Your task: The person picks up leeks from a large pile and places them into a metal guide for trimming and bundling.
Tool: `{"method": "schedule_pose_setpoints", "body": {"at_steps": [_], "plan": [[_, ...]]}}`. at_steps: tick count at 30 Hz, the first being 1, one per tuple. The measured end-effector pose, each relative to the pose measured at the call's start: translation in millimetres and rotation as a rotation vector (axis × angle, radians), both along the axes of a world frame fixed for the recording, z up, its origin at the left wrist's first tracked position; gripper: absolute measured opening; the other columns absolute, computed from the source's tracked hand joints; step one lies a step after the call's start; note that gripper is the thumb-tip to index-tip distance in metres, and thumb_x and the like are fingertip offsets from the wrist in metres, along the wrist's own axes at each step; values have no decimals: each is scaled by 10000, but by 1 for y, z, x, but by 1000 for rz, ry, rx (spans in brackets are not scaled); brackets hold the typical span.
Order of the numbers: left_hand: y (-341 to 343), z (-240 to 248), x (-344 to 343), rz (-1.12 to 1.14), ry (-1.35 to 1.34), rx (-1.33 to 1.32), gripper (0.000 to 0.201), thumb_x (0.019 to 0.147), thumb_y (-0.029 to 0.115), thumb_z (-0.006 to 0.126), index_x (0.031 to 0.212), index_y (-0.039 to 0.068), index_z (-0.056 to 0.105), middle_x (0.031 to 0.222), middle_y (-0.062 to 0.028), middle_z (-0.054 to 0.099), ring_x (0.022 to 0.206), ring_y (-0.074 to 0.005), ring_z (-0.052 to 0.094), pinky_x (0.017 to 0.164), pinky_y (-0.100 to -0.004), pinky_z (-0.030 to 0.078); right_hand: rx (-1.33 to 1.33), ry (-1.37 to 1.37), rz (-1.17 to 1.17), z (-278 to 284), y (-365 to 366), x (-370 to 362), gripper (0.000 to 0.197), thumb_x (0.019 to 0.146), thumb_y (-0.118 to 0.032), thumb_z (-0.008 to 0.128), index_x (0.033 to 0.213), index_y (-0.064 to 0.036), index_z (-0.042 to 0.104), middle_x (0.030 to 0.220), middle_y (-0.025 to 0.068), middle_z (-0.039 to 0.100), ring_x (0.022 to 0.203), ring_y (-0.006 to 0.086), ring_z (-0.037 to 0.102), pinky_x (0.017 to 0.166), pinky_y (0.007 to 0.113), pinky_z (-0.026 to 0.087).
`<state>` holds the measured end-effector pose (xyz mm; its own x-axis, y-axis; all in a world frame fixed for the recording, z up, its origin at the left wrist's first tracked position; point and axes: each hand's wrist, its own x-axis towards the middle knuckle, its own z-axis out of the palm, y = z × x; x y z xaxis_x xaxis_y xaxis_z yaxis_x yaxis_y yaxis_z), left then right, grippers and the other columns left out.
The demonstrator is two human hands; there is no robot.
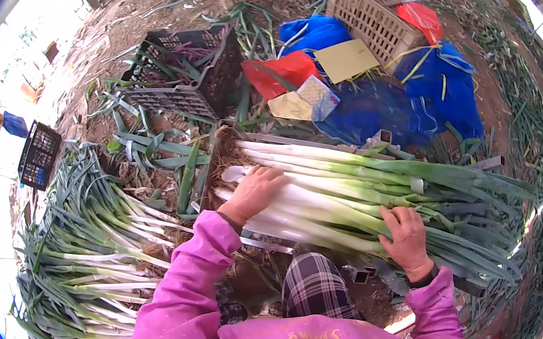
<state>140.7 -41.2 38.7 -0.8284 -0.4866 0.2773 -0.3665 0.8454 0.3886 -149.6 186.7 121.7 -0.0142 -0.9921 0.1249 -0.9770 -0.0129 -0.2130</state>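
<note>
A thick pile of long green onions lies in a low metal frame in front of me, white root ends to the left and green leaves to the right. My left hand is on the white stalks near the roots, its fingers together and curled over them. Farther right, my right hand rests on the near side of the pile where white turns green. Its fingers are spread and its thumb stands apart. The undersides of both hands are hidden.
A large heap of loose green onions covers the ground at left. Beyond the frame stand a black crate and a beige crate, with blue mesh bags and a red bag. Leaf scraps litter the soil.
</note>
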Motion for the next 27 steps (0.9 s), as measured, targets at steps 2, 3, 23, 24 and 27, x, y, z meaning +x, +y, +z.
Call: {"method": "schedule_pose_setpoints", "body": {"at_steps": [2, 3, 23, 24, 27], "plan": [[-4, 7, -8, -50, -105, 26, 241, 826, 176, 573, 1062, 144, 609, 989, -69, 614, 984, -273, 588, 890, -400, 455, 57, 29, 40, 3, 1, 1, 516, 630, -85, 693, 1132, -85, 575, 945, 129, 535, 918, 334, 533, 770, 421, 467], [-7, 13, -15, -55, -19, -30, 175, 849, 204, 564, 1011, 147, 598, 914, -67, 593, 941, -274, 592, 841, -405, 467, 40, -18, -13, 13, 0, -1, 415, 639, -45, 652, 1047, -71, 580, 901, 132, 525, 868, 339, 542, 736, 434, 469], [-33, -38, 37, 300, -417, 143, 612, 926, 390, 487, 1471, 175, 312, 1497, -298, 223, 1355, -471, 288, 1074, -573, 293, 428, 218, -32, -18, -38, -47, 863, 761, -622, 636, 1471, -225, 348, 1573, 112, 156, 1453, 343, 92, 1083, 687, 113], [-39, -41, 41, 280, -345, 185, 589, 931, 391, 477, 1458, 168, 340, 1489, -316, 216, 1357, -484, 270, 1093, -570, 259, 389, 230, -42, -23, -39, -46, 889, 751, -642, 633, 1478, -229, 331, 1581, 102, 132, 1455, 352, 67, 1084, 687, 101], [-47, -29, 31, 249, -457, 221, 585, 941, 419, 443, 1469, 196, 327, 1510, -287, 205, 1392, -464, 217, 1123, -551, 208, 341, 233, -66, -40, -46, -56, 900, 743, -612, 660, 1485, -233, 318, 1584, 100, 127, 1454, 370, 59, 1086, 683, 84]]}}
